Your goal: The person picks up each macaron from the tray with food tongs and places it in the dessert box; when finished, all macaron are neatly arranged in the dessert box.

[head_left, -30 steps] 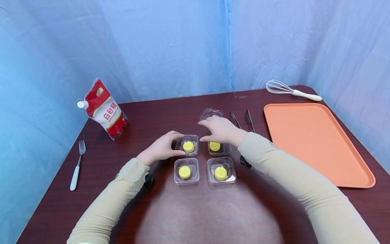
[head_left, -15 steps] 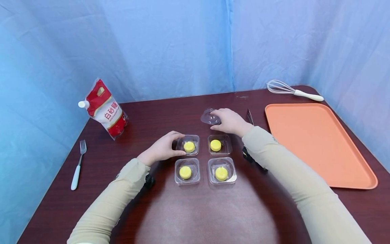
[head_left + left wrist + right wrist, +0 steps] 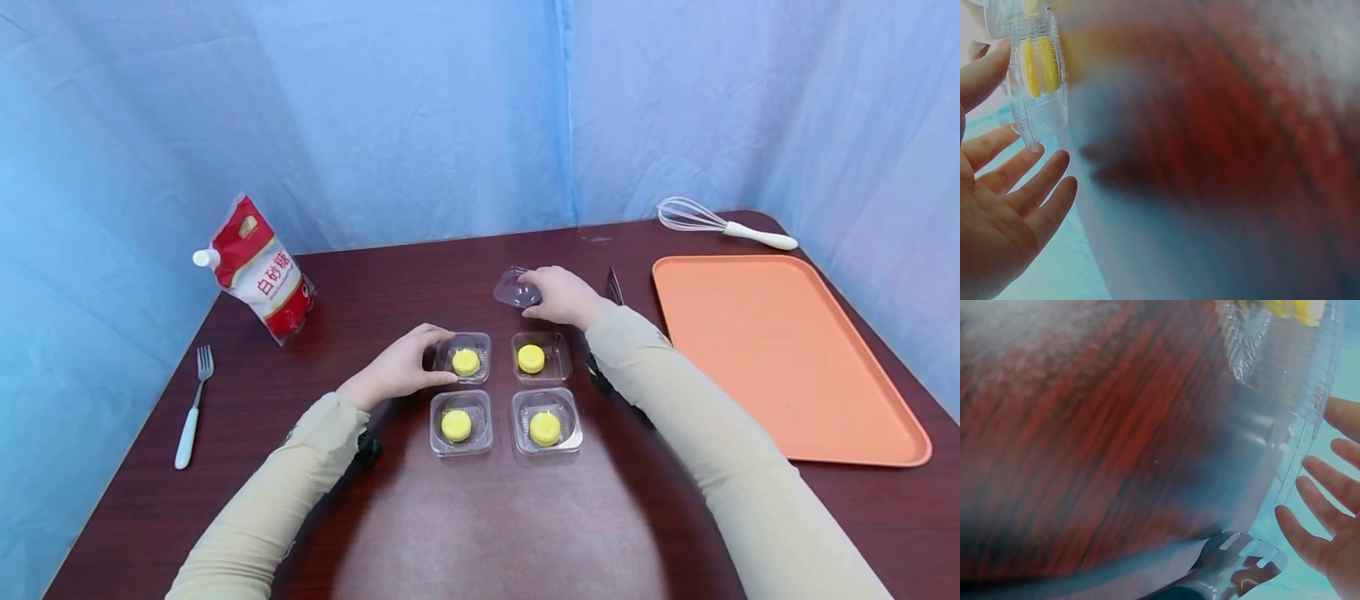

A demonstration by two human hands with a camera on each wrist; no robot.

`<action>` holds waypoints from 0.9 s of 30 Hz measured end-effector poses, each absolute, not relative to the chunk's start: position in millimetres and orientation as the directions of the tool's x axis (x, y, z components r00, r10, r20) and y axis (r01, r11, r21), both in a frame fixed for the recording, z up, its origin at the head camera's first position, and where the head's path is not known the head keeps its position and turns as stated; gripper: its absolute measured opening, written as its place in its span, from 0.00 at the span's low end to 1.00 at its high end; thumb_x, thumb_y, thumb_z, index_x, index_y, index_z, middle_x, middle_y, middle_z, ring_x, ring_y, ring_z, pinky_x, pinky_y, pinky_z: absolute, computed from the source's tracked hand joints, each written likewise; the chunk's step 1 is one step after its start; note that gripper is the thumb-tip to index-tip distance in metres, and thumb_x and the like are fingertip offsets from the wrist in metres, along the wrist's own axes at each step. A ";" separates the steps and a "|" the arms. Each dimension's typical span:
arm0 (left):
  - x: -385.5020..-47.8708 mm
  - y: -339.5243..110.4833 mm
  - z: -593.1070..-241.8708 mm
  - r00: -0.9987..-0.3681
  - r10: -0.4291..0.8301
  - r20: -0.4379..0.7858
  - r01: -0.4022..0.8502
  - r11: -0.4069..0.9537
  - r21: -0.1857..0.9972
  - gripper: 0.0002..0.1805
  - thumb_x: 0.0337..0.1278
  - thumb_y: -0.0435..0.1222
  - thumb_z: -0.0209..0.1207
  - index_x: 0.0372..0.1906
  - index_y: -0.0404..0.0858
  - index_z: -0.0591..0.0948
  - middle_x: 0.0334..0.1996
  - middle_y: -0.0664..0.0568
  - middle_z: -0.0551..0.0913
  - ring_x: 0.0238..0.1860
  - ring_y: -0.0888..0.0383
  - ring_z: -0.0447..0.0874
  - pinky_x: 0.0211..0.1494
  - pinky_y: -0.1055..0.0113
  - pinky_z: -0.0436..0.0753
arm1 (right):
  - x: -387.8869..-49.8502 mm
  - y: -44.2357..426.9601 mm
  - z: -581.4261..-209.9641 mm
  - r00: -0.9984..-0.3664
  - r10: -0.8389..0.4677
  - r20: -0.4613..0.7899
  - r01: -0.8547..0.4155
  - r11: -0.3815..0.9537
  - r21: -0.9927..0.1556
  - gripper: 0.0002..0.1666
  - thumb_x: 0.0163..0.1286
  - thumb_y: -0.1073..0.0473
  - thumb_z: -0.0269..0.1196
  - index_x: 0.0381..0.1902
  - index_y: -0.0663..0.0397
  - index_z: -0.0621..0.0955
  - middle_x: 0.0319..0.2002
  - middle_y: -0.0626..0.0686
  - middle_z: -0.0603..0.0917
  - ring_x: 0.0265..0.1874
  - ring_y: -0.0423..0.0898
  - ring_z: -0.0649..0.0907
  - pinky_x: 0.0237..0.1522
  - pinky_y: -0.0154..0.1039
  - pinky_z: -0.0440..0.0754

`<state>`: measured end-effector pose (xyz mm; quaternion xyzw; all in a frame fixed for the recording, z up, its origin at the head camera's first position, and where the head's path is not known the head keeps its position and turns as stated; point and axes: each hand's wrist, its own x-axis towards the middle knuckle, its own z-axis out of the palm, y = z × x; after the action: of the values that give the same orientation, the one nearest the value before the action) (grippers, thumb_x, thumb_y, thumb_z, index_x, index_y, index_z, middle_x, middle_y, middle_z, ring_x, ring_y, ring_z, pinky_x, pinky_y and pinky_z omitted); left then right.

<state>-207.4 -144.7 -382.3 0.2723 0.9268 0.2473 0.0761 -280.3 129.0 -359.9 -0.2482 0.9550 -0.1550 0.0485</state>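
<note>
In the head view, my left hand (image 3: 401, 362) pinches a clear plastic box (image 3: 483, 357) between thumb and fingers, at the back left of a small group of boxes. It holds a yellow macaron (image 3: 466, 362); the left wrist view shows the macaron's two shells (image 3: 1049, 65) edge-on. At the back right, my right hand (image 3: 562, 296) grips the edge of a clear domed lid (image 3: 510, 290). Below it stands an open box (image 3: 558, 360) with another macaron (image 3: 531, 359). Two boxes stand in front, left (image 3: 442, 443) and right (image 3: 523, 443), each with a yellow macaron.
Behind the right arm, a dark pair of tongs (image 3: 615, 287) is mostly hidden. An orange tray (image 3: 780, 358) lies at the right, with a whisk (image 3: 723, 225) behind it. On the left are a sugar pouch (image 3: 262, 271) and a fork (image 3: 193, 408).
My right hand has moved back from above the back right box to the lid and taken hold of its edge, leaving that box uncovered to view. My left hand has stayed in place.
</note>
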 end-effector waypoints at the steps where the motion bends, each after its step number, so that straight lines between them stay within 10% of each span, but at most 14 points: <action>1: -207.6 -144.6 -382.9 -0.840 0.542 -0.008 0.465 0.729 0.502 0.36 0.49 0.44 0.68 0.63 0.35 0.71 0.58 0.44 0.73 0.58 0.50 0.73 0.63 0.55 0.72 | -280.5 128.3 -360.4 -0.871 -0.491 -0.021 -0.461 0.830 -0.315 0.33 0.60 0.57 0.67 0.61 0.61 0.73 0.59 0.64 0.75 0.61 0.59 0.73 0.64 0.52 0.68; 27: -207.5 -145.6 -384.0 -0.843 0.538 -0.008 0.458 0.726 0.513 0.36 0.50 0.44 0.68 0.64 0.35 0.71 0.57 0.44 0.73 0.58 0.49 0.74 0.63 0.54 0.73 | -281.6 125.9 -372.7 -0.856 -0.517 -0.008 -0.469 0.783 -0.409 0.16 0.66 0.69 0.58 0.51 0.59 0.81 0.50 0.59 0.83 0.52 0.54 0.80 0.55 0.48 0.77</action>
<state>-207.5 -145.6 -384.0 0.2691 0.9257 0.2542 0.0784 -281.6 125.9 -372.7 -0.2615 0.9422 -0.2005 0.0601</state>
